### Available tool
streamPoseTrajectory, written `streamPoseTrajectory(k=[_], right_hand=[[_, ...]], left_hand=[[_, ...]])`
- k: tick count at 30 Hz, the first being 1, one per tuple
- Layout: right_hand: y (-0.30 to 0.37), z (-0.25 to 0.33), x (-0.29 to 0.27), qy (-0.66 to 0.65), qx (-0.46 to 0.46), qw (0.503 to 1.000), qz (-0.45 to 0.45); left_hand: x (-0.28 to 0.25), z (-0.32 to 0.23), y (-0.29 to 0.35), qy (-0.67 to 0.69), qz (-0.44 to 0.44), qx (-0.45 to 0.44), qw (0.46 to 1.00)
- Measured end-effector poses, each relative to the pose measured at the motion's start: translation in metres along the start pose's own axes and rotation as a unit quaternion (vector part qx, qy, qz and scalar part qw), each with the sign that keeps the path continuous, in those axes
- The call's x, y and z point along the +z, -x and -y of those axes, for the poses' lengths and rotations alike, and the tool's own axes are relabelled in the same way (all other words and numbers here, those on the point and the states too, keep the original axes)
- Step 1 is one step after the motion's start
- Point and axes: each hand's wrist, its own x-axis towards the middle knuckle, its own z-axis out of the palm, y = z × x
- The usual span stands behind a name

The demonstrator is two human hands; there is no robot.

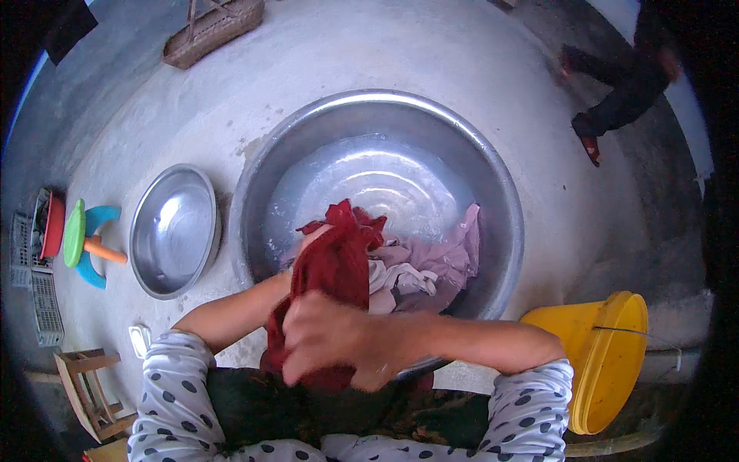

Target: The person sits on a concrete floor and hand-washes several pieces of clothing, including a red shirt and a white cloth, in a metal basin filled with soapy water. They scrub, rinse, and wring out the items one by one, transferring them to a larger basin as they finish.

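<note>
A dark red wet cloth (335, 266), perhaps a garment, is bunched up over the near left rim of a big metal basin (493, 181). My right hand (331, 335) is closed on its near end and slightly blurred. Behind the cloth's far part is my left hand (314, 237), gripping it, with most of its fingers hidden. Inside the basin, shallow water covers the bottom. A pale mauve cloth (446, 258) and a whitish cloth (400, 277) lie heaped at its near side, just right of the red one.
Left of the basin stands a smaller metal bowl (173, 231). A yellow bucket (608, 362) is close to my right forearm. Farther left are a green, blue and orange plastic stool (75, 231) and a wooden stool (92, 393). A wicker basket (215, 35) and a walking person (623, 85) are farther off.
</note>
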Motion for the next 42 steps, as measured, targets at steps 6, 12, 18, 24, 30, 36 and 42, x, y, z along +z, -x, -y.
streamPoseTrajectory(k=[6,12,18,24,30,36,42], right_hand=[[0.055,-0.029,-0.097,-0.103,0.240,0.835,-0.485],[0.112,-0.086,-0.044,-0.491,0.345,0.697,-0.392],[0.126,-0.095,-0.019,-0.554,0.144,0.746,-0.340],[0.093,-0.070,-0.052,-0.468,0.083,0.756,-0.450],[0.072,-0.045,-0.080,-0.400,0.191,0.665,-0.601],[0.086,-0.072,-0.071,-0.160,0.378,0.689,-0.597],[0.123,-0.127,-0.023,-0.006,0.470,0.706,-0.530]], left_hand=[[0.016,-0.034,-0.025,0.478,0.003,-0.025,0.878],[0.019,-0.029,-0.019,0.400,-0.034,0.047,0.915],[0.033,-0.022,-0.020,0.361,-0.129,0.061,0.921],[0.057,0.003,-0.018,0.466,-0.126,-0.026,0.875],[0.037,-0.017,-0.020,0.346,0.037,-0.001,0.938],[0.040,-0.015,-0.041,-0.067,-0.072,-0.016,0.995],[0.018,0.053,-0.044,-0.346,-0.134,0.033,0.928]])
